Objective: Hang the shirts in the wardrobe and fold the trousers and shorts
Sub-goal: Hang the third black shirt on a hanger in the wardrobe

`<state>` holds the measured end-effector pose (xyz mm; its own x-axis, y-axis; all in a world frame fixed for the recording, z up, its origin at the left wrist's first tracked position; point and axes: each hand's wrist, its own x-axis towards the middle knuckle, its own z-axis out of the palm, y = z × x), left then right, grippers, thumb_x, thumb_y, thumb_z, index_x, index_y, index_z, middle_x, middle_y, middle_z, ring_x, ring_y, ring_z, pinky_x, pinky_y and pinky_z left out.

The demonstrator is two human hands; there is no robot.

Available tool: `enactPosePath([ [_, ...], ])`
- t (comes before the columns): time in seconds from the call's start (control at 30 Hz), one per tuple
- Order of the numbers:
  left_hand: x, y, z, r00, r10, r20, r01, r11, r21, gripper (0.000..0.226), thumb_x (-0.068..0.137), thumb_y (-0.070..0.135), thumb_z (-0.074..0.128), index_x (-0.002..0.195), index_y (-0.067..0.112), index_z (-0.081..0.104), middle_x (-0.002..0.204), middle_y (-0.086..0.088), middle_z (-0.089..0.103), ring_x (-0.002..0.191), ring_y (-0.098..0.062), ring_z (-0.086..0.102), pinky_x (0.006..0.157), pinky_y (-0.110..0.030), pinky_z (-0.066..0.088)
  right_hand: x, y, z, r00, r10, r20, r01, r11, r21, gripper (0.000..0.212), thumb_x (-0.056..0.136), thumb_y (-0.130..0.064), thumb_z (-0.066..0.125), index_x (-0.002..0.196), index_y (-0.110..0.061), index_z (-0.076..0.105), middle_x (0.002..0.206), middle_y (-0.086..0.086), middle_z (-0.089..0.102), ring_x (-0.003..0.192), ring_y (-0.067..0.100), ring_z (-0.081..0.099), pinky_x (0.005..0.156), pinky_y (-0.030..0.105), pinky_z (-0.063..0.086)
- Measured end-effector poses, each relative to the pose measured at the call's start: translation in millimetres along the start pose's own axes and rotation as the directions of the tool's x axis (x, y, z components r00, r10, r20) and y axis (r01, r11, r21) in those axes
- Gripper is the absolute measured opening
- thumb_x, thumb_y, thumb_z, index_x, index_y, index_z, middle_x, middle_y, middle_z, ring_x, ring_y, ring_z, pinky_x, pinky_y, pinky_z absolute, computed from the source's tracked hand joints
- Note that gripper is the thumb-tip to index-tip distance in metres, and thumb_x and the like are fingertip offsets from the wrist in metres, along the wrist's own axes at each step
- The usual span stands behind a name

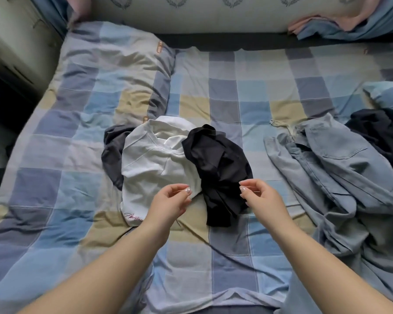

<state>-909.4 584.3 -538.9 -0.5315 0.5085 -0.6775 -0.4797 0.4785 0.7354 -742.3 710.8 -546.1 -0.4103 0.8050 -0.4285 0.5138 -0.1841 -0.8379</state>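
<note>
On the checked bed cover [232, 91] lies a crumpled white T-shirt [154, 164] with pink lettering at its hem. A dark grey garment [114, 152] pokes out from under its left side. A black garment [218, 168] lies bunched against its right side. Light blue jeans [340, 168] sprawl at the right. My left hand [170, 202] hovers over the T-shirt's lower right corner. My right hand [261, 198] hovers beside the black garment's right edge. Both have loosely curled fingers, and I see nothing held in them.
A checked pillow [114, 71] lies at the back left and another [388, 96] at the far right, with a dark garment [377, 130] in front of it. A padded headboard [202, 17] runs along the back. A thin dark cord [225, 252] crosses the cover near me.
</note>
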Motion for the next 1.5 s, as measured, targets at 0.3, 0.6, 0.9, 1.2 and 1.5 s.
enactPosePath([
  [0.3, 152.6, -89.6, 13.0, 0.997, -0.069, -0.023, 0.072, 0.983, 0.167, 0.023, 0.09, 0.028, 0.064, 0.113, 0.022, 0.059, 0.113, 0.002, 0.063, 0.104, -0.011, 0.061, 0.094, -0.034, 0.049, 131.0, 102.5, 52.9, 0.998, -0.032, -0.047, 0.015, 0.944, -0.331, 0.046, 0.091, -0.027, 0.059, 0.136, -0.023, 0.048, 0.153, -0.003, 0.028, 0.141, 0.013, 0.026, 0.109, 0.024, 0.024],
  [0.6, 276.9, -31.1, 75.8, 0.957, 0.287, -0.049, -0.275, 0.946, 0.171, 0.104, 0.075, 0.038, 0.076, 0.151, 0.031, 0.006, 0.139, 0.01, 0.043, 0.126, -0.011, 0.047, 0.109, -0.036, 0.039, 228.9, 102.6, 83.1, 0.99, -0.109, 0.086, 0.138, 0.743, -0.655, 0.085, 0.088, -0.05, 0.057, 0.152, -0.029, 0.005, 0.16, -0.004, 0.008, 0.147, 0.016, 0.001, 0.118, 0.05, 0.007],
  [0.9, 255.2, -32.2, 74.9, 0.884, 0.406, 0.233, -0.466, 0.81, 0.357, 0.04, 0.072, 0.018, 0.073, 0.11, 0.027, 0.064, 0.105, 0.0, 0.07, 0.102, -0.018, 0.066, 0.095, -0.039, 0.051, 224.0, 76.1, 94.6, 0.989, -0.057, 0.134, 0.036, 0.988, 0.151, 0.027, 0.094, -0.04, 0.05, 0.113, -0.028, 0.066, 0.117, -0.003, 0.068, 0.112, 0.01, 0.059, 0.103, 0.033, 0.042],
  [1.2, 153.2, -45.8, 74.2, 0.836, 0.254, 0.487, -0.516, 0.668, 0.537, 0.041, 0.084, 0.023, 0.069, 0.121, 0.033, 0.053, 0.092, 0.025, 0.056, 0.087, 0.008, 0.057, 0.088, -0.017, 0.048, 163.8, 55.7, 70.5, 0.997, 0.071, -0.002, -0.07, 0.987, 0.147, 0.018, 0.09, -0.021, 0.053, 0.081, -0.01, 0.063, 0.079, 0.012, 0.066, 0.076, 0.025, 0.061, 0.078, 0.042, 0.051],
  [1.5, 35.3, -17.2, 49.7, 0.753, 0.189, 0.63, -0.654, 0.312, 0.689, 0.057, 0.087, 0.029, 0.063, 0.138, 0.034, 0.038, 0.119, 0.011, 0.063, 0.106, -0.007, 0.059, 0.089, -0.029, 0.047, 39.3, 13.7, 44.6, 0.993, -0.027, -0.113, 0.032, 0.999, 0.041, 0.015, 0.095, -0.01, 0.046, 0.094, -0.004, 0.06, 0.084, 0.009, 0.064, 0.076, 0.015, 0.055, 0.076, 0.029, 0.044],
])
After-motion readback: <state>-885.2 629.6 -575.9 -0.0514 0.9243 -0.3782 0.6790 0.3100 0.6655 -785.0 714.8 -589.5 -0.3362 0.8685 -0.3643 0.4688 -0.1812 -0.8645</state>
